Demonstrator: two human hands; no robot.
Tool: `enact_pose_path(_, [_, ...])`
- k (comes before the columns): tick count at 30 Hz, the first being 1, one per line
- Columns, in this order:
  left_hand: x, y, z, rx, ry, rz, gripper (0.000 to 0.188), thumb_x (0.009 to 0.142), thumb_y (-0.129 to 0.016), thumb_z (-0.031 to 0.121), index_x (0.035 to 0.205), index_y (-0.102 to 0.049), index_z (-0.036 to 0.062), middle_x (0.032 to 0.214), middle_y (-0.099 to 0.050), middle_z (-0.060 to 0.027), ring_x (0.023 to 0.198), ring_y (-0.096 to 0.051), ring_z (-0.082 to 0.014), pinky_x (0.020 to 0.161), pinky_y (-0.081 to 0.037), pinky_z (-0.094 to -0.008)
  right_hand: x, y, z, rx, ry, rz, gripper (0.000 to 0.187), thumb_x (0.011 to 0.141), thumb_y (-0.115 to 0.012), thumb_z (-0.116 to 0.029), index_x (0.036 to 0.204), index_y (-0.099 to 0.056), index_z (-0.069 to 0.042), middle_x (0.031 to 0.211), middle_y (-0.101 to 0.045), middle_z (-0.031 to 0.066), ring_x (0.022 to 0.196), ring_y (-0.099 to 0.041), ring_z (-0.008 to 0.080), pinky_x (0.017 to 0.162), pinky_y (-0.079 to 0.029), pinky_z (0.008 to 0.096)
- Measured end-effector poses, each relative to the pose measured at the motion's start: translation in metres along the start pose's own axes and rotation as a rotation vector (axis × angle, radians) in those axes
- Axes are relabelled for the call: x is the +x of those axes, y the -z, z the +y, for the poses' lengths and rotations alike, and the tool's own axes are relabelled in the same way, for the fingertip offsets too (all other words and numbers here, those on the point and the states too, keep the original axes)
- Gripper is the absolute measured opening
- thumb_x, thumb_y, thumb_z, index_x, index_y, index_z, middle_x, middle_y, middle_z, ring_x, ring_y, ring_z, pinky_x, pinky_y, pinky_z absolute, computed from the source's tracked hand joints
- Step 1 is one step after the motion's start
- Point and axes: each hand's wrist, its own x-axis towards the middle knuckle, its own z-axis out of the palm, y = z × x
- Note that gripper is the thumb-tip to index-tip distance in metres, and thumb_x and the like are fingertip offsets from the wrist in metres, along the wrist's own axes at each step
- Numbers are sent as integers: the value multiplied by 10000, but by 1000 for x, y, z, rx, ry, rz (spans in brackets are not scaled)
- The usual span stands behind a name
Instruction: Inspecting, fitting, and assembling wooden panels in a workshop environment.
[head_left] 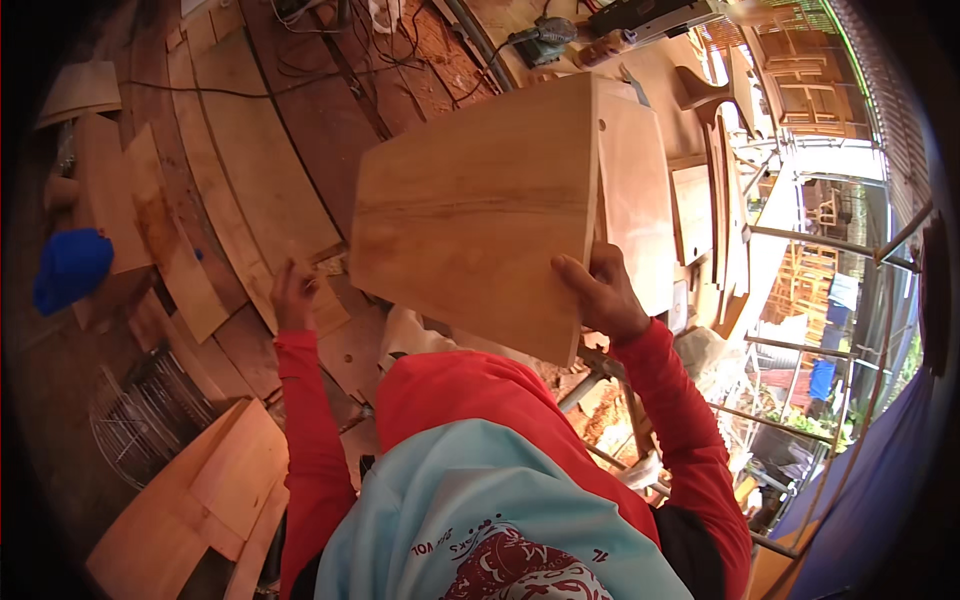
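A broad, pale wooden board (470, 210) with a darker grain streak is held up in front of me. My right hand (605, 290) grips its right edge near the lower corner, thumb on the face and fingers behind. To the left of the board, apart from it, my left hand (294, 295) is raised over the planks with its fingers bent. Whether those fingers hold anything is too small to make out. Behind the board's right edge lies another light wooden panel (640, 200).
Long planks (255, 140) cover the left side. A blue cloth-like item (73, 268) and a wire fan guard (150, 415) sit at far left. A power tool (545, 38) rests on the bench at the top. Cables cross the planks. Metal pipes (820, 240) stand at right.
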Motion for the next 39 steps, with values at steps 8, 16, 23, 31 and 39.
enact_pose_path(8, [1, -157, 90, 65, -296, -455, 315, 1017, -461, 203, 1231, -551, -10, 1165, -624, -98, 1017, -623, -178, 904, -486, -305, 37, -9, 18, -244, 110, -21, 264, 946, -601, -190, 1009, -629, 64, 803, -651, 65, 754, -593, 90, 621, -474, 291])
enact_pose_path(16, [95, -280, 85, 935, -1134, -224, 246, 1001, -490, 238, 1069, -558, 12, 1057, -636, -151, 982, -620, -268, 904, -484, -374, 36, -13, 15, -304, 382, -159, 211, 959, -597, -155, 1017, -573, 46, 688, -542, 50, 618, -482, 120, 563, -420, 304])
enact_pose_path(23, [79, -263, 54, 747, -1105, -113, 309, 993, -435, 306, 1007, -547, 18, 962, -585, -126, 907, -592, -283, 803, -469, -382, 34, -1, 17, -470, 499, -167, 290, 880, -616, -100, 1126, -577, 49, 834, -614, 258, 766, -593, 456, 666, -479, 443])
enact_pose_path(31, [29, -193, 94, 386, -865, -142, 312, 986, -449, 267, 834, -553, 16, 920, -509, -115, 707, -525, -231, 642, -454, -386, 20, 8, 14, -651, 591, -134, 313, 875, -647, -96, 1159, -581, 17, 796, -626, 212, 731, -628, 418, 620, -489, 428])
enact_pose_path(39, [-33, -274, 202, 389, -1423, 262, 383, 975, -473, 344, 823, -535, -2, 903, -521, -112, 742, -524, -234, 718, -441, -369, 21, -1, -2, -476, 861, 275, 308, 824, -703, -70, 1108, -587, -42, 918, -644, 179, 778, -637, 376, 643, -501, 422])
